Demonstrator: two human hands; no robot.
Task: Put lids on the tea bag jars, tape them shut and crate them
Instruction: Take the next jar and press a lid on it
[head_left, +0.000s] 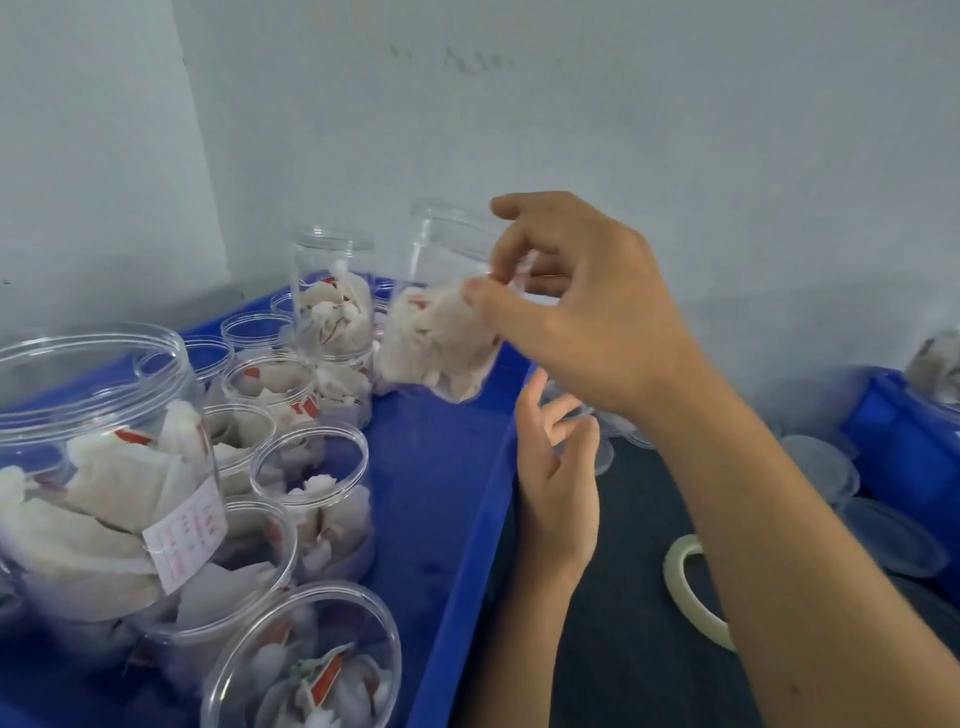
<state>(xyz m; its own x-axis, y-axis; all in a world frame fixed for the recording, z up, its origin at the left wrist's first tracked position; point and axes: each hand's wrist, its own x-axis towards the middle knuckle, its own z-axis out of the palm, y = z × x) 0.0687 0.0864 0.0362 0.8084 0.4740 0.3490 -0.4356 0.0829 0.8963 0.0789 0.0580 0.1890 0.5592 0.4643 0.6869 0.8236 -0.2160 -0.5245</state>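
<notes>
The right hand (582, 296) holds a clear tea bag jar (441, 306) lifted above the far right part of the blue crate (457, 519), its fingers and thumb curled round the jar's side; the jar is tilted, has no lid, and its lower half is packed with white tea bags. Below it the left hand (556, 467) reaches over the crate's right edge toward a cluster of clear lids (613, 426) lying on the dark work surface (634, 597); its fingers are loosely bent near one lid, and I cannot tell whether they have hold of it. Inside the crate, on the left, stand many more open jars (306, 467) filled with tea bags, some stacked, and the nearest and largest-looking one (98, 467) carries a white label with red print. A ring of pale tape (691, 587) lies flat on the dark surface, near and to the right, partly hidden by the right forearm. More clear lids (826, 462) are spread farther right, beside a second blue crate (904, 441) at the right edge. A pale wall (675, 130) stands behind it all.
</notes>
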